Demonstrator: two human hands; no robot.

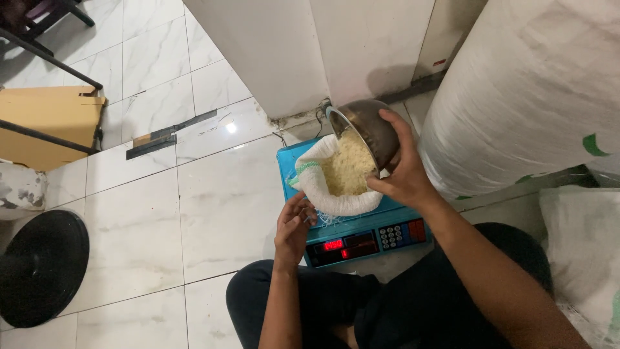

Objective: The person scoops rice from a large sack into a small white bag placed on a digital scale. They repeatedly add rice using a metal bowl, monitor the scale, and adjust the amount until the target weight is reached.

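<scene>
White cloth bag [326, 187]: open-mouthed, partly filled with pale rice [345, 171], standing on the platform of a blue weighing scale [361, 236] at centre frame.

Near, bottom of frame: person's dark-trousered knees, both forearms reaching up toward the scale.

Left hand [292, 227]: lower centre, fingers curled on the near rim of the bag, pinching the cloth and holding the mouth open.

Weighing scale: blue housing, red lit display and keypad on the front panel facing the person; sits on the white marble-tile floor [219, 200].

Right hand [405, 174]: right of centre, closed around the underside of a steel bowl [368, 129]; bowl tilted steeply, its mouth over the bag, rice running from the bowl into the bag.

Right of frame: large white woven sack [529, 90], upright, just beside the scale; second white sack [581, 239] at lower right.

Left edge: black round disc [40, 265] on the floor.

Upper left: flattened brown cardboard [48, 123] under black metal legs [51, 61].

Far, top centre: white wall [310, 45].
</scene>
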